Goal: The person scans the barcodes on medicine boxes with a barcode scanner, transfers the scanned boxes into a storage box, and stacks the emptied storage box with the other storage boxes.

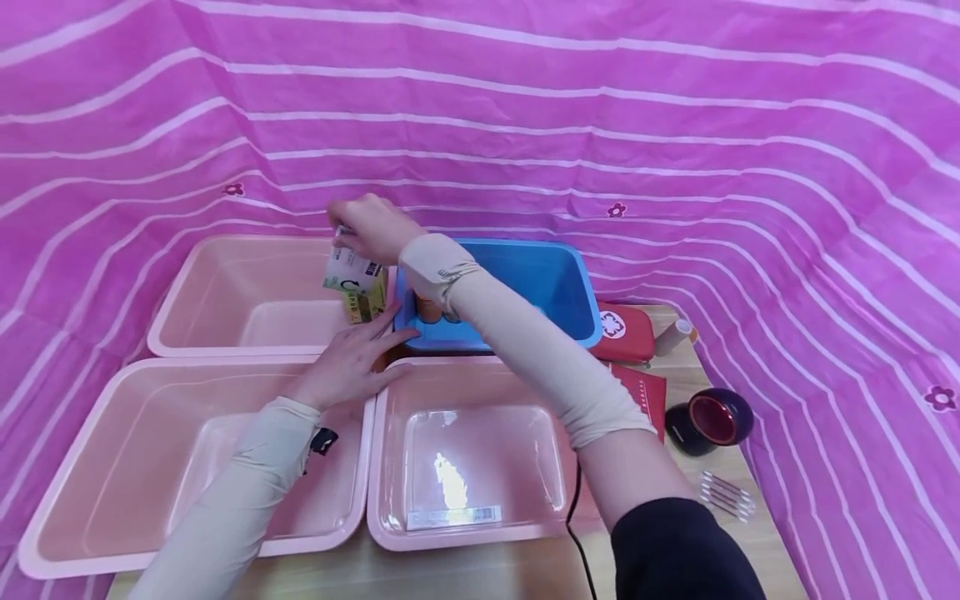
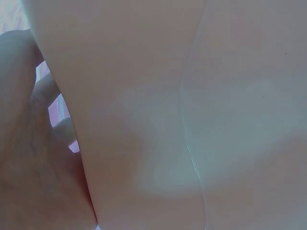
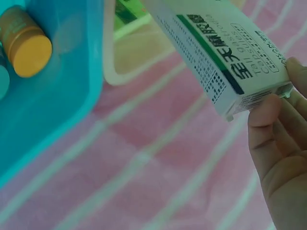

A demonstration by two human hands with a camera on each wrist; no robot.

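My right hand [image 1: 375, 227] pinches a white medicine box [image 1: 351, 265] by one end, above the right side of the back-left pink bin [image 1: 225, 292]. In the right wrist view, the box [image 3: 216, 52] shows a green stripe and printed characters, and the thumb and fingers [image 3: 266, 112] grip its end. A yellow-green box [image 1: 365, 302] stands below it at that bin's right side. My left hand [image 1: 345, 362] rests with spread fingers across the rims where the bins meet. In the left wrist view, a pink bin wall [image 2: 144, 120] hides part of the fingers.
The blue bin [image 1: 525, 275] holds an orange-capped bottle [image 3: 31, 52] and another item. Two more pink bins stand in front. At right lie a red case [image 1: 630, 333], a white cylinder [image 1: 672, 337], a dark rounded object [image 1: 720, 417] and cotton swabs [image 1: 727, 496]. A black cable [image 1: 576, 533] hangs nearby.
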